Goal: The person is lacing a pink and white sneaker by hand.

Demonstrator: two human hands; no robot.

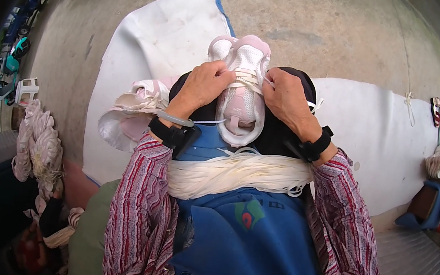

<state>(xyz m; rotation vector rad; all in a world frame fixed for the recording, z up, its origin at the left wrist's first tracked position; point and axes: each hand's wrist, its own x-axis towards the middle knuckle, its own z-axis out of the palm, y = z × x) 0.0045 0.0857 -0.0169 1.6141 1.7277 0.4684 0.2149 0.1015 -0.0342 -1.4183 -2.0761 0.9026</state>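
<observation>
A white and pink sneaker [242, 104] rests between my knees, its heel opening toward me. Cream shoelace [247, 79] crosses its upper in several rows. At the shoe's left edge my left hand [203, 85] has its fingers closed on the lace. My right hand [288, 101] pinches the lace at the right edge; its fingertips are partly hidden. Just beyond stands a second pink and white sneaker [219, 48], partly covered by the first. A thick bundle of cream laces [240, 175] lies across my lap, over a blue apron [256, 238].
More pink and white sneakers [137, 106] lie left of my knee on a white sheet [156, 33]. The sheet continues to the right. Another person with hanging shoes [39, 143] is at the lower left. A blue chair [425, 207] and another person are at the right.
</observation>
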